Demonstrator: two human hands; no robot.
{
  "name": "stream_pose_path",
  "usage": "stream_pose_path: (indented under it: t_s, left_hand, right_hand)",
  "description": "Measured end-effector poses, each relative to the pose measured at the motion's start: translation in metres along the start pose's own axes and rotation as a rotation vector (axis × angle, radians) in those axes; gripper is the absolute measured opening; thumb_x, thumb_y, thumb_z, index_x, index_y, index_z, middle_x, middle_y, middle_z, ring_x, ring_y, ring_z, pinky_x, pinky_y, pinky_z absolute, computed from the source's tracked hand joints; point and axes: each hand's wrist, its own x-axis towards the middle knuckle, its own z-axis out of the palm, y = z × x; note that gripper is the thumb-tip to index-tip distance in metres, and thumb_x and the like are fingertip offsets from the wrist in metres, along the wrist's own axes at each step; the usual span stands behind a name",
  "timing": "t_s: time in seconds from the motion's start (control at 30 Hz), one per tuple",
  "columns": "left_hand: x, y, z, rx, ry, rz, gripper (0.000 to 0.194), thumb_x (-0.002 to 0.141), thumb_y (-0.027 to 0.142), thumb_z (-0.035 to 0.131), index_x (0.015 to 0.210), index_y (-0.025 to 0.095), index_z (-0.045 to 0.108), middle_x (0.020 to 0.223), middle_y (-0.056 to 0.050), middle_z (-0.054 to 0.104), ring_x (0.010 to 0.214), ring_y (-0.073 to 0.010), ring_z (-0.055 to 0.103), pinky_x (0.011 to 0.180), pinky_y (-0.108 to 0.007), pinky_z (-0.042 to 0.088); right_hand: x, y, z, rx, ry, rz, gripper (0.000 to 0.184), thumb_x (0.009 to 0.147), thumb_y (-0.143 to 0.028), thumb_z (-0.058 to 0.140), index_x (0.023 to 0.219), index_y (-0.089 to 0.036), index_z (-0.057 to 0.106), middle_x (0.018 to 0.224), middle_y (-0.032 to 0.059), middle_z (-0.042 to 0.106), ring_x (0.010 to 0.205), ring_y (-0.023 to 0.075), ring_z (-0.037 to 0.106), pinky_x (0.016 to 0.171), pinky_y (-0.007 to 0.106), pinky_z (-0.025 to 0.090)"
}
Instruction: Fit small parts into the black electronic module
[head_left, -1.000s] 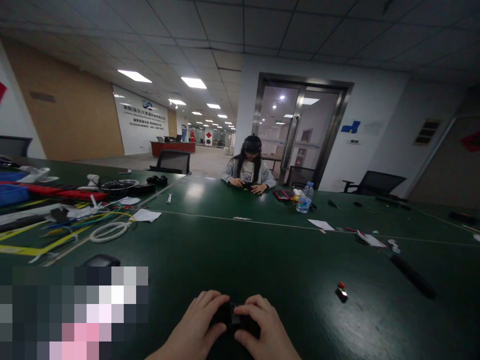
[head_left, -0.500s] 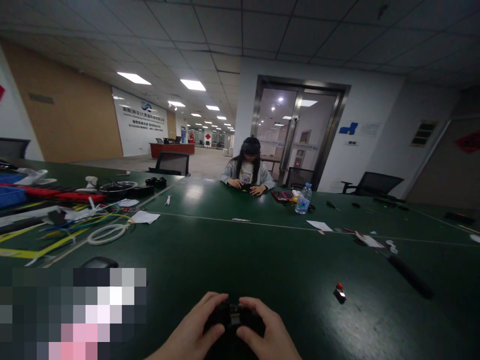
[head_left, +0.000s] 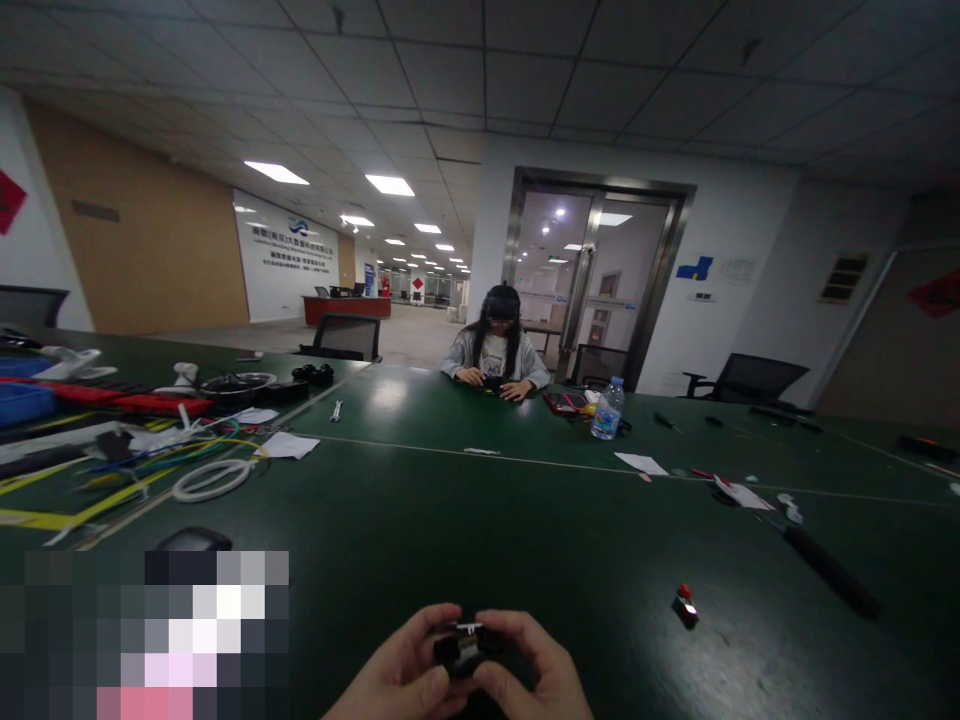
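Between my two hands is a small black object with a metallic, slotted part (head_left: pixel 466 648) facing me; its exact kind I cannot make out. My left hand (head_left: pixel 409 660) grips its left side, fingers on top and thumb in front. On the other side my right hand (head_left: pixel 534 665) holds it with the index finger along the top and the thumb near the lower front edge. Its underside and ends are hidden by my fingers. Right of my hands, a small red and silver piece (head_left: pixel 685 606) lies on the green table (head_left: pixel 585 560).
Across the table sits a person (head_left: pixel 495 345) with hands on a dark item. A water bottle (head_left: pixel 607 408) stands near them. Cables (head_left: pixel 214 480), blue bins (head_left: pixel 26 402) and paper (head_left: pixel 289 446) crowd the left. A long black handle (head_left: pixel 831 570) lies right. The lower left corner is pixelated.
My hands have tilted the black object, so its metallic part shows more. My left fingers have shifted around beneath it. The view has tipped slightly upward.
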Motion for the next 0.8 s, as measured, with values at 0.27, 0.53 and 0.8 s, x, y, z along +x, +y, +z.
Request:
stream_pose_path:
  t_s: [0.27, 0.53, 0.8]
  left_hand:
    - [0.0061, -0.0012, -0.0001, 0.045, -0.052, 0.105, 0.05, 0.061, 0.033, 0.082, 0.102, 0.02, 0.056, 0.096, -0.005, 0.066, 0.085, -0.0172, 0.061, 0.079, -0.029, 0.041]
    - [0.0047, 0.0004, 0.0, 0.078, -0.063, 0.123, 0.049, 0.062, 0.034, 0.081, 0.102, 0.021, 0.054, 0.099, -0.004, 0.064, 0.09, -0.0186, 0.059, 0.082, -0.031, 0.039]
    - [0.0088, -0.0026, -0.0064, 0.092, -0.077, 0.118, 0.048, 0.063, 0.034, 0.08, 0.101, 0.021, 0.054, 0.096, -0.004, 0.064, 0.083, -0.0173, 0.06, 0.076, -0.029, 0.04]
  right_hand:
    - [0.0004, 0.0069, 0.0016, -0.001, 0.002, -0.042, 0.037, 0.07, -0.036, 0.066, 0.104, -0.022, 0.064, 0.115, 0.0089, 0.062, 0.11, 0.0272, 0.054, 0.098, 0.04, 0.037]
    - [-0.002, -0.0012, 0.0006, -0.054, -0.004, -0.019, 0.036, 0.071, -0.031, 0.065, 0.106, -0.023, 0.062, 0.114, 0.0061, 0.063, 0.109, 0.0255, 0.055, 0.097, 0.038, 0.039]
    - [-0.0019, -0.0017, 0.0036, -0.051, 0.008, -0.033, 0.032, 0.071, -0.028, 0.065, 0.102, -0.022, 0.064, 0.113, 0.0072, 0.063, 0.109, 0.0248, 0.055, 0.097, 0.038, 0.038]
